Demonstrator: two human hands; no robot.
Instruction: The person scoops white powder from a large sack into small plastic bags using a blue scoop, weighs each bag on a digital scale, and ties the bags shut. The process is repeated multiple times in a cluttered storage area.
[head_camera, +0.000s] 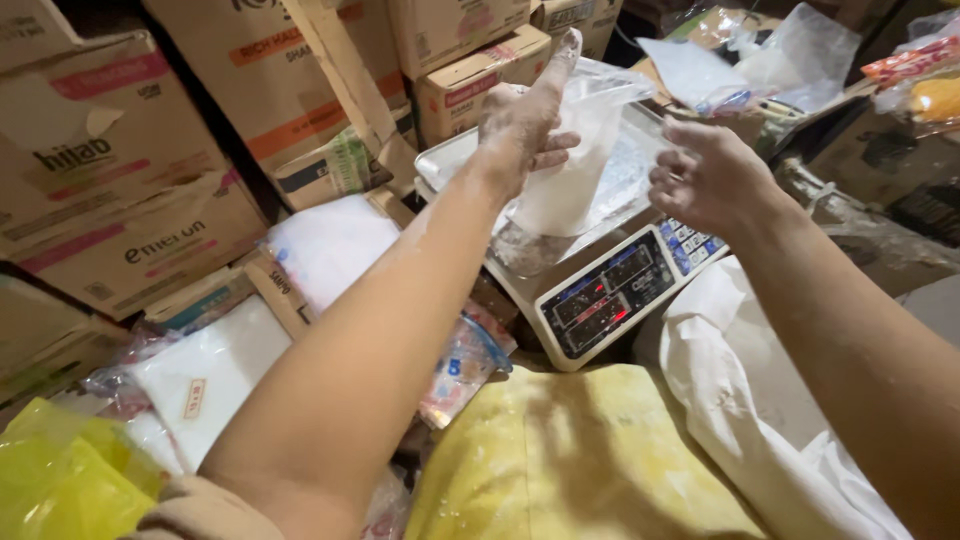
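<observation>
A clear plastic bag of white powder (570, 185) stands on the pan of a digital weighing scale (610, 295). My left hand (520, 125), dusted with powder, grips the bag's left side near its open top, with the index finger stretched up. To the right of the bag, my right hand (705, 180) hovers with its fingers curled loosely and nothing visible in it. The scale's display and keypad face me, just under my right hand.
Stacked cardboard boxes (130, 170) fill the left and back. White filled bags (330, 245) lie beside them. A yellow sack (570, 460) and a white sack (760, 400) sit in front of the scale. Loose plastic bags (790, 55) lie at the back right.
</observation>
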